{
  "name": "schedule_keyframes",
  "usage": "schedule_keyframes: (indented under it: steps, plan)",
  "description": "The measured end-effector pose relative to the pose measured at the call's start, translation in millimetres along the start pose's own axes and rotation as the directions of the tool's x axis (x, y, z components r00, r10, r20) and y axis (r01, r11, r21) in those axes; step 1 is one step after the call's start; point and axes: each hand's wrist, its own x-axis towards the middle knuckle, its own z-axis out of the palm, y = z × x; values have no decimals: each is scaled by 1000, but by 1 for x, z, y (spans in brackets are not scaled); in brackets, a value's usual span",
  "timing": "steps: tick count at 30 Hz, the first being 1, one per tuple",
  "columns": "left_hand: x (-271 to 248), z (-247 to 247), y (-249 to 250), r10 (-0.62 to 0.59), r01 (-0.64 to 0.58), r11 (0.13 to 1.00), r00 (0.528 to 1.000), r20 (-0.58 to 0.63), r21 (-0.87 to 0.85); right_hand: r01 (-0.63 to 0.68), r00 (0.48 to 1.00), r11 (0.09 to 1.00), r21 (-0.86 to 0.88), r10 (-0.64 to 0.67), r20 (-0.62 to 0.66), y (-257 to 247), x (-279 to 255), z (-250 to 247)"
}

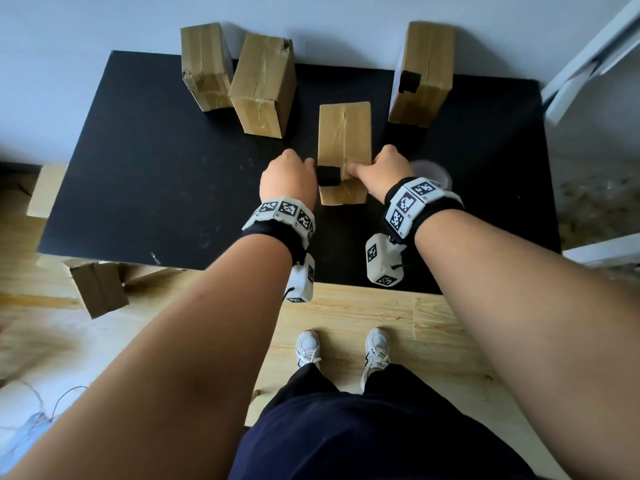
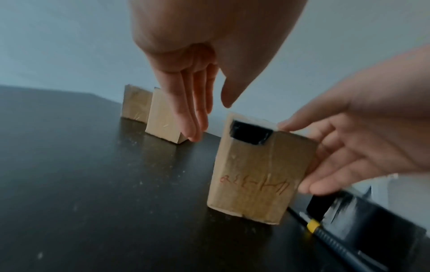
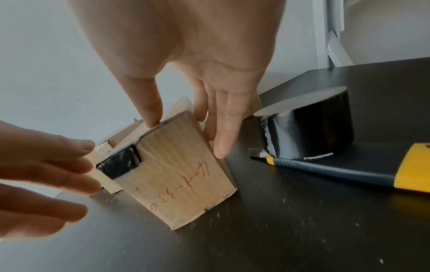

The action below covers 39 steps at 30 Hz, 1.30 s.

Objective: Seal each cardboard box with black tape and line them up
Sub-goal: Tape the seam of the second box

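Note:
A small upright cardboard box (image 1: 344, 150) stands in the middle of the black table (image 1: 156, 168). A short strip of black tape (image 1: 328, 175) is folded over its near left top edge, also in the wrist views (image 2: 251, 133) (image 3: 120, 162). My right hand (image 1: 360, 168) rests its thumb (image 3: 151, 114) on the box top, with its straight fingers (image 3: 223, 143) down the right side. My left hand (image 1: 310, 168) hovers open at the box's left, fingers (image 2: 193, 119) straight and close to the tape. Behind my right hand sits the black tape roll (image 3: 309, 128).
Two untaped boxes (image 1: 206, 64) (image 1: 263, 84) stand at the back left. At the back right, another box (image 1: 422, 71) carries black tape. A yellow-and-black utility knife (image 3: 349, 171) lies beside the roll. More cardboard (image 1: 98, 289) sits on the floor, left.

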Motion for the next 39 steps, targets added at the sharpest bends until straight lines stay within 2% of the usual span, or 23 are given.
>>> schedule_keyframes:
  steps: [3,6,10,15,23,27,33,39]
  plan:
    - [-1,3,-5,-19,28,980,999,51,-197,-20,1000,999,32,21,-14,-1,-4,7]
    - [-3,3,-7,-14,44,951,995,97,-307,-25,999,999,44,26,-23,-4,-6,8]
    - [-1,10,-4,-55,103,939,987,150,-330,-35,999,999,21,36,-20,-7,-7,10]
    - [2,21,8,-94,147,955,973,210,-257,-4,1000,998,67,6,-20,1,-6,8]
    - [15,26,11,-173,224,931,966,194,-288,22,1000,994,111,-21,-9,4,-4,8]
    - [19,26,1,-178,248,895,961,213,-371,24,1000,993,112,-23,-5,4,-6,7]
    - [9,28,-11,-113,192,827,978,177,-528,12,1000,993,121,-11,-8,4,-9,7]
    - [2,21,-7,30,30,943,984,173,-332,6,1000,994,105,-3,-28,1,-11,9]
